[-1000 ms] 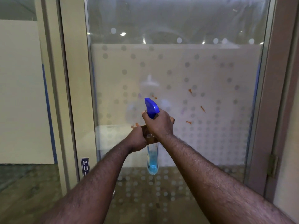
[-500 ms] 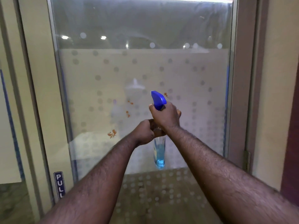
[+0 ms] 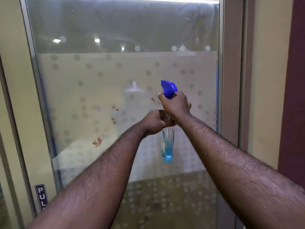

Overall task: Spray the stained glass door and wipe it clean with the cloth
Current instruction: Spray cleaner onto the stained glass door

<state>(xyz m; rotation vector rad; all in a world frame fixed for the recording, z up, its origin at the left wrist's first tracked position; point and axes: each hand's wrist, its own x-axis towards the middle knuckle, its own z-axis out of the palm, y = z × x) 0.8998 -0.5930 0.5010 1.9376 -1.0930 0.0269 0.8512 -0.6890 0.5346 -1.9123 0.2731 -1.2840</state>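
Observation:
A glass door point(image 3: 85, 76) with a frosted, dotted band fills the view. Orange-brown stains point(image 3: 97, 142) sit on the glass at the left of my hands, with smaller ones higher up near the nozzle. I hold a clear spray bottle point(image 3: 168, 146) with blue liquid and a blue trigger head upright before the glass. My right hand point(image 3: 175, 105) is wrapped round the neck at the trigger. My left hand point(image 3: 154, 122) grips the body just below it. No cloth is visible.
A metal door frame point(image 3: 31, 66) runs down the left, with a blue PULL sign point(image 3: 40, 196) low on it. A brown frame post point(image 3: 231, 80) and a cream wall point(image 3: 270, 80) stand at the right, with a dark red strip at the far right edge.
The view has shifted to the right, so the stains now lie left of the bottle. Both hands stay on the bottle, which sits a little further right and higher in the frame.

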